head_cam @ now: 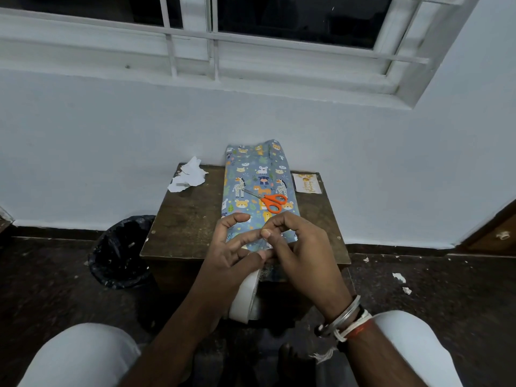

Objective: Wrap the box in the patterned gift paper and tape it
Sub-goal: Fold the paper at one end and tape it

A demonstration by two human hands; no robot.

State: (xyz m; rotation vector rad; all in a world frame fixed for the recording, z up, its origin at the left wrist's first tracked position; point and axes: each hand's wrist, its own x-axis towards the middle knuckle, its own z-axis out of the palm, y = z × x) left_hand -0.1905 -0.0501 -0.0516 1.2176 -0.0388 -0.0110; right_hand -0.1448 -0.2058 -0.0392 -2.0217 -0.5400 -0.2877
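White tape roll [245,298], gripped in left hand [231,247]

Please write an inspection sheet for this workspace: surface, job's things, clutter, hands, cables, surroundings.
Surface: small dark wooden table.
Job's things: box in animal-patterned paper lies on the table; orange scissors rest on it; white tape roll hangs under the left hand.
Clutter: torn white paper at far left corner; card at far right.
Hands: left hand holds the tape roll; right hand fingers curled at the box's near end, their hold unclear.
Cables: nothing seen.
Surroundings: black bin left of table; paper scraps on floor; barred window above.
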